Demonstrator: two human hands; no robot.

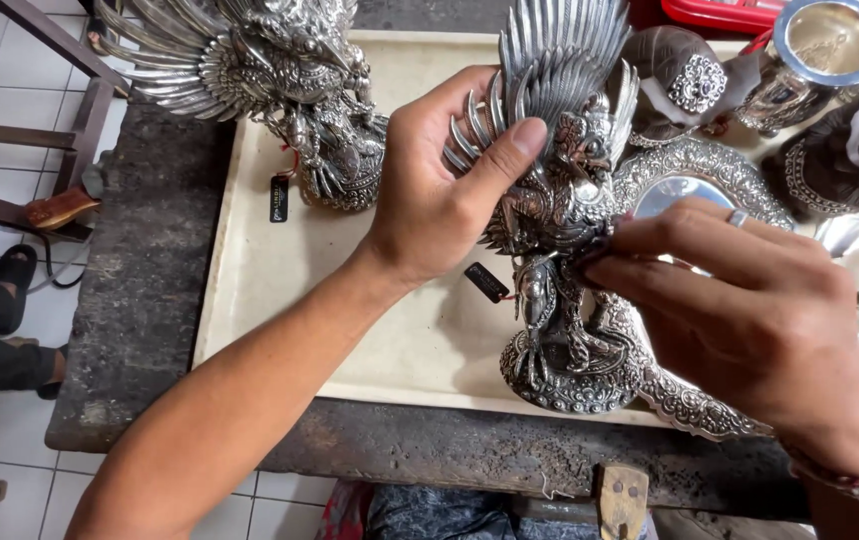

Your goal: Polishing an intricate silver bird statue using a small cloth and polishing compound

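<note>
A silver winged-figure statue point(560, 200) stands on a round base on the cream work surface point(280, 290). My left hand point(440, 180) grips its spread wing from the left, thumb across the feathers. My right hand point(740, 300), with a ring on one finger, pinches at the statue's middle with its fingertips; what they hold is hidden. A small black tag point(487, 282) hangs from the statue by a red thread.
A second silver winged statue point(290, 90) stands at the back left with its own black tag point(279, 198). An ornate silver oval tray point(710, 175), a silver cup point(820, 55) and other silver pieces crowd the right. A person's foot in a sandal point(5, 300) is on the tiled floor at left.
</note>
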